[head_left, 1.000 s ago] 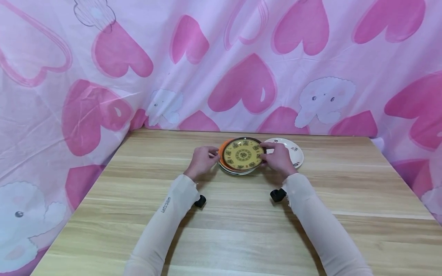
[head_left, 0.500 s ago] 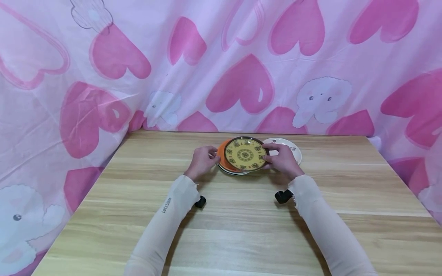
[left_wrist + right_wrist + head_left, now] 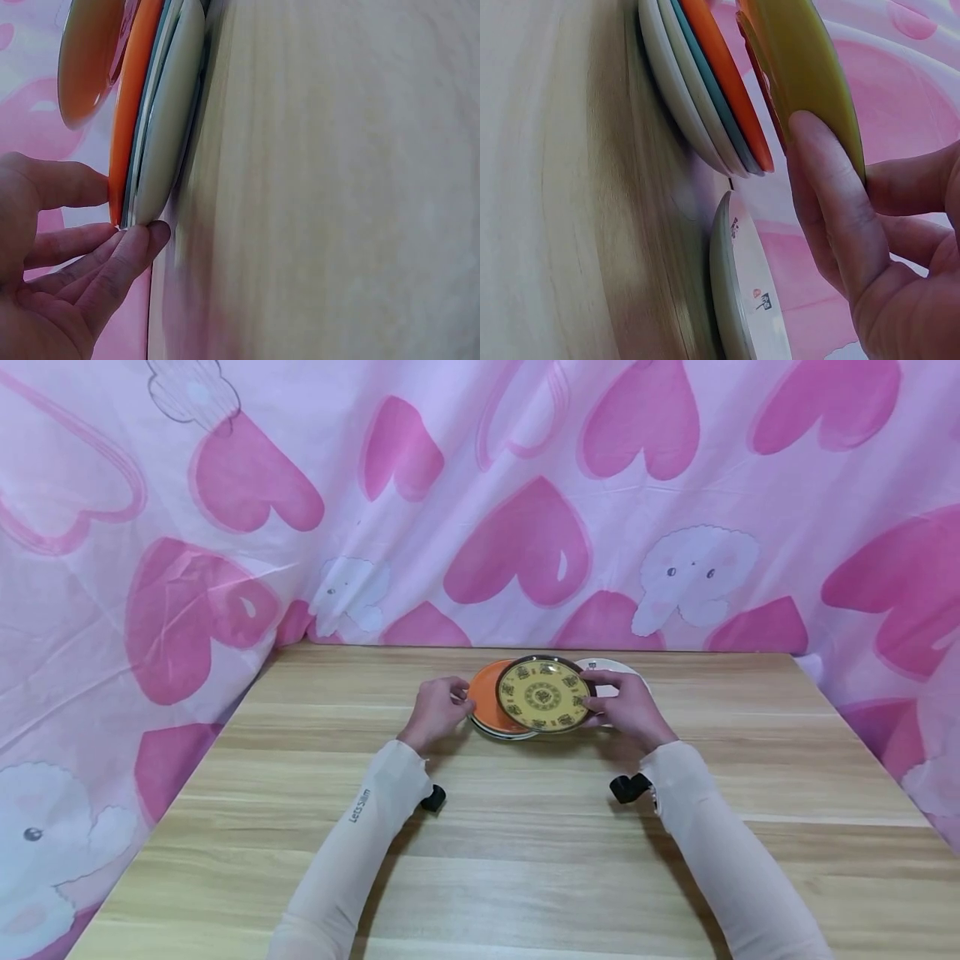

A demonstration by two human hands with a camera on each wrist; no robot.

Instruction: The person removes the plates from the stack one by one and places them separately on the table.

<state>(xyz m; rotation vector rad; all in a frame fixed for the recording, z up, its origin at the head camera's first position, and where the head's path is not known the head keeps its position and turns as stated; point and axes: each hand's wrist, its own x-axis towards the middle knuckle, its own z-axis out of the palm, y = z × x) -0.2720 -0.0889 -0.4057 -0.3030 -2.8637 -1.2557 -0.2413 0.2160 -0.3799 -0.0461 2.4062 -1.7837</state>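
The round, glossy, dark-rimmed yellow plate, raised right of head-view centre, looks stiff, slippery and breakable; best held at its edge, where the right hand pinches it. The left hand pinches an orange-topped stack of round plates.

Head view looks forward and down over the fingers; close wrist views face along them, sharing the orange plate.

The left hand pinches the edge of an orange-topped plate stack.
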